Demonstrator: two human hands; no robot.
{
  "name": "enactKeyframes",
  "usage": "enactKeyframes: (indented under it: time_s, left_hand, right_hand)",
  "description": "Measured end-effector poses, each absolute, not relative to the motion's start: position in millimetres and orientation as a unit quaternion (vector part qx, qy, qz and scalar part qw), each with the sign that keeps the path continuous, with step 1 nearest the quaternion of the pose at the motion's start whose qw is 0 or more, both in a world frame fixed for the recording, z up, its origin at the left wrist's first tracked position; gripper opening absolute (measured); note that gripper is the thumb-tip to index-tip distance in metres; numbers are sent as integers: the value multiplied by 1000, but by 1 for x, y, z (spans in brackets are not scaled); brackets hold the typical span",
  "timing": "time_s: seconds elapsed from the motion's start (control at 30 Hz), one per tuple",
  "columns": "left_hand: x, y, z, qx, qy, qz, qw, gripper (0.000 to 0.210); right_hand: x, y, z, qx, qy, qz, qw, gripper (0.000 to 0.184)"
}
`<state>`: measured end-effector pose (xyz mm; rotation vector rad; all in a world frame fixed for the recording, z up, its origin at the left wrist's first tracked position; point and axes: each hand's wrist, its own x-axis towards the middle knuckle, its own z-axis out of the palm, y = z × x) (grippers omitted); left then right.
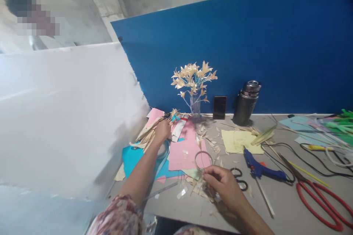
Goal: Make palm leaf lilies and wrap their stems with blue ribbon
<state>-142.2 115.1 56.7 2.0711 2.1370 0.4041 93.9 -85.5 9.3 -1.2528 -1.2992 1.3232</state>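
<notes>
My right hand [222, 183] is closed in a pinch on a thin flower stem, with a small pale dried flower [200, 142] at its upper end. Behind that stem a roll of tape [196, 158] lies near the pink paper [182, 157]. My left hand [163, 130] reaches into a heap of dried husks [147, 134] at the back left; its fingers point away and are mostly hidden. Beyond both hands, a clear vase [195, 105] holds a bunch of cream dried flowers [191, 75] on blue-green stems.
A blue glue gun [261, 169], red-handled scissors [317, 194] and black-handled scissors [241, 183] lie to the right. At the back stand a phone [220, 107] and a dark flask [245, 106]. Yellow paper [234, 141] lies in front. A blue board [234, 51] closes off the back.
</notes>
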Motion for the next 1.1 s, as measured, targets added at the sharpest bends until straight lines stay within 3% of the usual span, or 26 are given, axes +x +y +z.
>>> enactKeyframes:
  time_s: [0.2, 0.3, 0.43, 0.73, 1.1]
  left_hand:
    - [-137, 33, 86, 699, 640, 285, 145, 23]
    - [-125, -9, 93, 631, 542, 459, 311, 17]
    - [-99, -42, 88, 561, 482, 553, 384, 17]
    - [-55, -70, 55, 529, 399, 573, 483, 21]
    - [-42, -78, 27, 581, 410, 554, 433, 16]
  right_hand:
    - [93, -77, 12, -496, -510, 514, 479, 26]
    - [84, -71, 26, -482, -488, 516, 513, 28]
    - [71, -70, 50, -430, -504, 496, 562, 22]
    - [72, -92, 54, -408, -552, 418, 595, 16]
    - [88, -103, 34, -490, -588, 337, 548, 19]
